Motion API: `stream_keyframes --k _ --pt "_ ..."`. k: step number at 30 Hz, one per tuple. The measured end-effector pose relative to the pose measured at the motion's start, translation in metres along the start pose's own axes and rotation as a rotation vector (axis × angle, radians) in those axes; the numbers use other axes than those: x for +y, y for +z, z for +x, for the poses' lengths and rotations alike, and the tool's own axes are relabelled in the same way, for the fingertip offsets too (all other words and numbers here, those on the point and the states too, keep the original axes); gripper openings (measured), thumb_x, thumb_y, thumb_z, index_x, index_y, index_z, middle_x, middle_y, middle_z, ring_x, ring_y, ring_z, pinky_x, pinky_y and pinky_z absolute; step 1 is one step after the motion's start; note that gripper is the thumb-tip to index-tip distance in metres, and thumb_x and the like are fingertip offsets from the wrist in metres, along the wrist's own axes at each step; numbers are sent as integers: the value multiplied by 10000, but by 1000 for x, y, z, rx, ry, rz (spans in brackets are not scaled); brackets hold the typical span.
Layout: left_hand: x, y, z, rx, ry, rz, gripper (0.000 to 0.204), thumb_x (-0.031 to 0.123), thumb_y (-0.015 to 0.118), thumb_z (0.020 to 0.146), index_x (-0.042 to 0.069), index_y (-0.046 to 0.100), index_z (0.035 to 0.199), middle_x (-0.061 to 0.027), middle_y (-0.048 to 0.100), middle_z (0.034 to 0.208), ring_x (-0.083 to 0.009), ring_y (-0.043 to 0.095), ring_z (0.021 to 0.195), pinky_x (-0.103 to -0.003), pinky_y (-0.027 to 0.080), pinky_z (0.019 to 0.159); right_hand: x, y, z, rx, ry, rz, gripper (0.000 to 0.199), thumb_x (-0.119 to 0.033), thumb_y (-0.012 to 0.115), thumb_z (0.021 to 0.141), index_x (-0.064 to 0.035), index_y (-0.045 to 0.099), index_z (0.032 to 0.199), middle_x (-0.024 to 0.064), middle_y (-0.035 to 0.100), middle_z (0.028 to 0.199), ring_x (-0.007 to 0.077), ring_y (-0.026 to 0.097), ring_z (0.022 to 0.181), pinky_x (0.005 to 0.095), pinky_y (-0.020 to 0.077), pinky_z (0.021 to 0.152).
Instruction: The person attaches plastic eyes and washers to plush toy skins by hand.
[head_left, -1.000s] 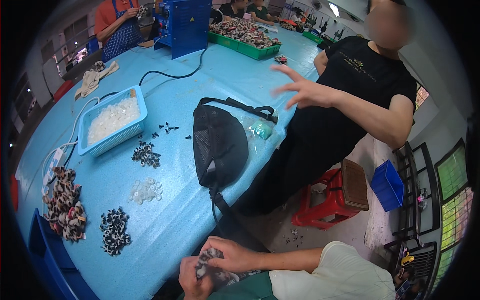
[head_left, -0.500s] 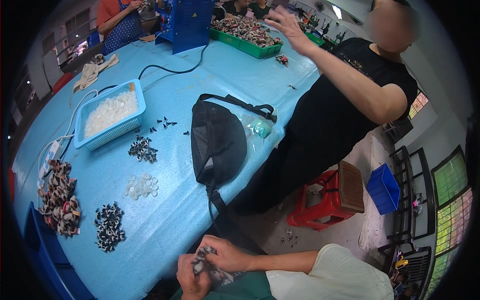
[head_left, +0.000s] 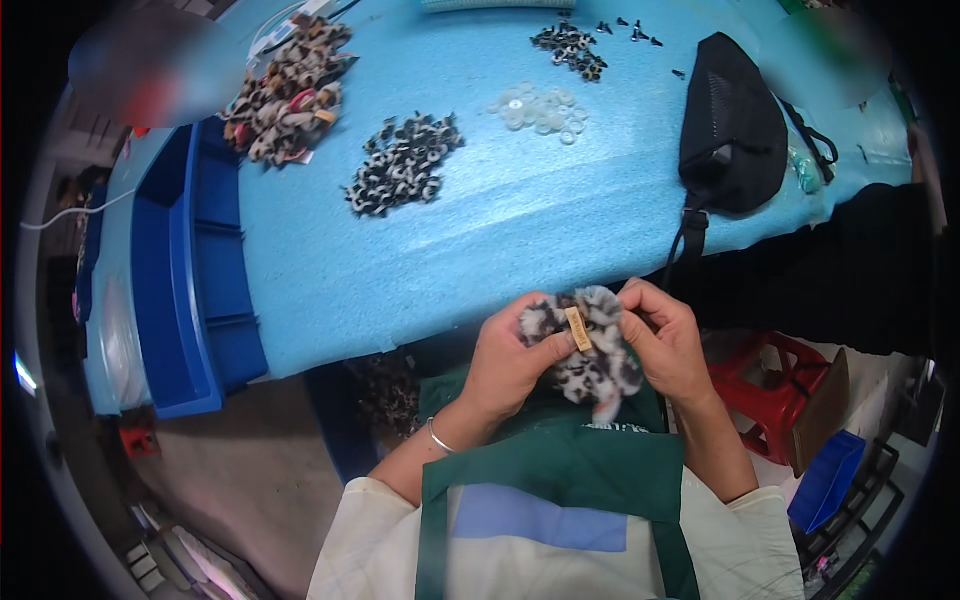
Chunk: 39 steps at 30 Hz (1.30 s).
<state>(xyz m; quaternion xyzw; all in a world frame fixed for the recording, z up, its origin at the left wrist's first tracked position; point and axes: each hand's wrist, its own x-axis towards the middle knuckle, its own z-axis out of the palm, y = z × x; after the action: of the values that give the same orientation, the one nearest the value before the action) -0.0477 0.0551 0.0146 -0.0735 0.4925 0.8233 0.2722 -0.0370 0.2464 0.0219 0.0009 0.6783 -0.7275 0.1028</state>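
Both my hands hold a fluffy black-and-white spotted piece [head_left: 590, 360] with a small tan tag on it, just below the near edge of the blue table [head_left: 480, 240]. My left hand [head_left: 510, 360] grips its left side. My right hand [head_left: 665, 340] pinches its right side next to the tag. I wear a green apron [head_left: 560, 480] and a thin bracelet on my left wrist.
On the table lie a pile of small black-and-white pieces [head_left: 405, 165], a heap of multicoloured spotted pieces [head_left: 285, 95], clear rings [head_left: 540, 105], small dark parts [head_left: 570, 45] and a black bag [head_left: 735, 125]. A blue bin [head_left: 190, 290] stands at the left. A red stool [head_left: 780, 380] and a dark-sleeved person [head_left: 860, 260] are at the right.
The view has dropped down onto my hands, now large and central with the fluffy piece. The person at the right, who was reaching over the table, shows only as a dark sleeve.
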Motion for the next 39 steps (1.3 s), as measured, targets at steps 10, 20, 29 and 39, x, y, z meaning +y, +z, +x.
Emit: stream_keyframes --k 10,20,29,39 --pt "6 7 -5 -11 -257 -519 300 140 564 922 -53 542 1151 -116 613 1107 -188 599 1015 -337 474 913 -3 1 7 91 -52 -256 16 -12 591 839 2 596 834 65 553 786 140 533 734 272 433 690" --pt "1 10 -8 41 -142 -547 309 154 523 952 -51 529 1184 -132 605 1133 -212 578 1073 -360 452 958 -27 31 -5 247 -714 -1026 257 -107 781 677 -49 589 836 37 554 727 213 533 680 361 361 709" --pt "6 -1 -15 8 -148 -467 239 156 547 942 -36 595 1076 -99 647 1037 -154 620 943 -290 489 850 -35 23 4 -47 -884 -983 259 -30 743 669 -20 588 876 71 554 780 249 531 687 394 404 707" --pt "15 0 -20 -10 -141 -510 267 172 532 953 -47 587 1096 -109 641 1055 -165 622 957 -308 502 853 -35 19 -8 118 -663 -662 219 -76 772 682 -32 626 839 73 577 780 220 519 717 330 389 686"
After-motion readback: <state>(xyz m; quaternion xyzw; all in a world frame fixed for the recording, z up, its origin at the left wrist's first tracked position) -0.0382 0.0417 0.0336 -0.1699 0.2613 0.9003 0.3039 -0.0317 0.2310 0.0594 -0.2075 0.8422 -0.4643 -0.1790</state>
